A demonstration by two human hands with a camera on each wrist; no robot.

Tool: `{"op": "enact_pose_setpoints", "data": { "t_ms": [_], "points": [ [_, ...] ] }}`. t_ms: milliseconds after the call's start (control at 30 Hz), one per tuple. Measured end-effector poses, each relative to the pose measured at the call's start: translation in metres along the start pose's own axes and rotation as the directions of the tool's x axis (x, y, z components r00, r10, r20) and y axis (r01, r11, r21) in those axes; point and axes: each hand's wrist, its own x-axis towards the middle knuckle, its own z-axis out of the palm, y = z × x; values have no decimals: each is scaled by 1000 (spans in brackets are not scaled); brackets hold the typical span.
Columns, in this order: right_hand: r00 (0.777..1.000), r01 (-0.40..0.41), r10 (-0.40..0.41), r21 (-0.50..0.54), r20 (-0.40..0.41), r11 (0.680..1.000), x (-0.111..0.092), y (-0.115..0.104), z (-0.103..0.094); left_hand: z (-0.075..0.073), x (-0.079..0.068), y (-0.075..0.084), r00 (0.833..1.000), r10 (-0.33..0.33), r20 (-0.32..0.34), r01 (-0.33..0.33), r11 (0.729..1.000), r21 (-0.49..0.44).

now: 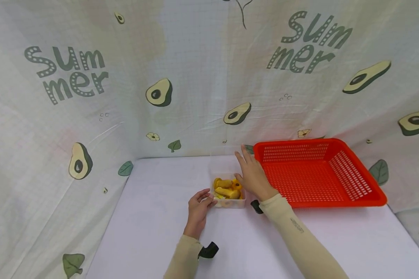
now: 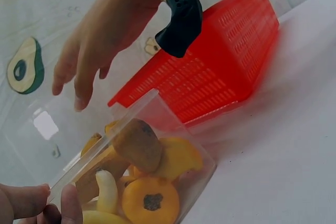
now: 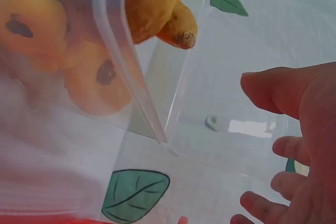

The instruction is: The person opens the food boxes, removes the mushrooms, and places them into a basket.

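Note:
A clear plastic box (image 1: 230, 204) holds several yellow and orange pieces (image 1: 227, 188), some curved and some round with dark ends; I cannot tell their exact kind. Its transparent lid (image 3: 210, 150) is raised at the back. My left hand (image 1: 199, 208) grips the box by its front left corner, thumb and fingers on the wall near the rim. My right hand (image 1: 253, 174) hovers at the box's right rear, fingers spread and holding nothing. In the right wrist view its thumb and fingers face the lid, with a visible space between.
A red perforated plastic basket (image 1: 317, 170) stands just right of the box, behind the right forearm. The table has a white cover (image 1: 153, 232). Behind it hangs a cloth (image 1: 195, 128) printed with avocados and leaves. Each wrist wears a black device (image 1: 208, 250).

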Motion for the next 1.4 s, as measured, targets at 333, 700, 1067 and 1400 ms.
{"op": "enact_pose_setpoints", "data": {
  "t_ms": [333, 700, 1067, 1400],
  "points": [
    [990, 49, -40, 63, -138, 997, -26, -7, -7, -1, 0, -1, 1000, -11, -2, 11, 1000, -19],
    [962, 217, -203, 58, -185, 974, -51, -6, 7, 0, 2, -3, 1000, 0, -9, 0, 999, -43],
    [974, 221, -224, 92, 18, 971, -50, -3, 16, 2, -1, -3, 1000, 3, -14, -4, 999, -46],
    [962, 242, -254, 117, 99, 963, -44, -2, 15, 3, -2, -3, 1000, 13, -19, -14, 999, -49]
  ]
}}
